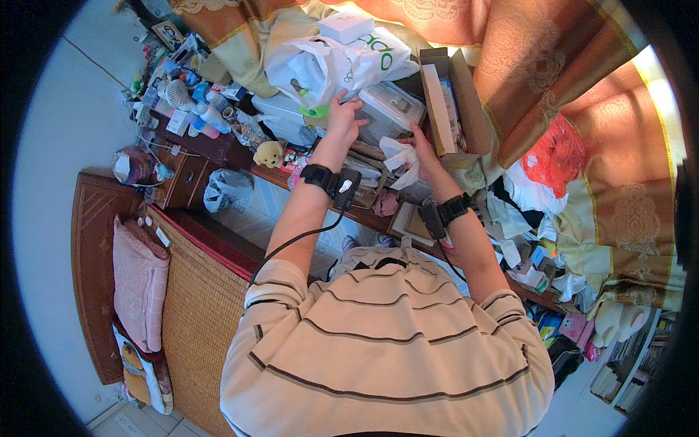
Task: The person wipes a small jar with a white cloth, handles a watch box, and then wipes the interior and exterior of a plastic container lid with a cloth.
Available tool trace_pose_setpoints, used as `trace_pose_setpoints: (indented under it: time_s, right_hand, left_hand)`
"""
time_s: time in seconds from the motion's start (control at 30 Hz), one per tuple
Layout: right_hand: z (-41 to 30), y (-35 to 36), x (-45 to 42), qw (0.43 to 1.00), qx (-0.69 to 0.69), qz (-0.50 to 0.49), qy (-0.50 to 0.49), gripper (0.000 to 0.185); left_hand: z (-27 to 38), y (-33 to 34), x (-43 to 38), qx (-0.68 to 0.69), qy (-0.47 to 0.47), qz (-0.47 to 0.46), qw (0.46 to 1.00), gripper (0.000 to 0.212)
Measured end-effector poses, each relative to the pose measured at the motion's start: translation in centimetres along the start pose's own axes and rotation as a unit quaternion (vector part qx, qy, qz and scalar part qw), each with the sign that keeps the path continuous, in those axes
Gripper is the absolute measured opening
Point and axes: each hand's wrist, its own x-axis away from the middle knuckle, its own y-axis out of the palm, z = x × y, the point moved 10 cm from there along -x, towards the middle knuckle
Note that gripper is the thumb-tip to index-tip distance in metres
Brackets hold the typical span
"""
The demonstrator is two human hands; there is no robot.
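My left hand (344, 119) is over the desk with its fingers apart, at the left end of a clear-lidded plastic box (390, 106). Whether its fingertips touch the box is hard to tell. A white plastic bag (303, 68) with green print lies just beyond those fingers, and a bright green item (315, 111) is beside them. In my right hand (427, 152) is a crumpled white tissue or cloth (403, 170). One finger of that hand reaches up to the box's near right corner. Both wrists wear black straps with small cabled devices.
An open cardboard box (472, 117) stands right of the plastic box. A small white box (345, 27) rests on the bags. Bottles, a small fan (176, 94) and a plush toy (268, 154) crowd the left. A red plastic bag (554, 155) lies right, by the curtains (524, 65).
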Motion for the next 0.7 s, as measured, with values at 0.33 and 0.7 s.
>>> trace_pose_setpoints:
  time_s: [0.33, 0.7]
  right_hand:
    - [-2.4, 0.9, 0.5, 0.981, -0.187, 0.0, -0.054, 0.059]
    - [-1.1, 2.8, 4.1, 0.968, -0.202, -0.14, -0.041, 0.041]
  left_hand:
    - [3.2, 5.0, 1.5, 0.115, 0.05, -0.152, 0.98, 0.055]
    - [5.5, 3.1, 6.7, -0.029, 0.075, -0.106, 0.991, 0.046]
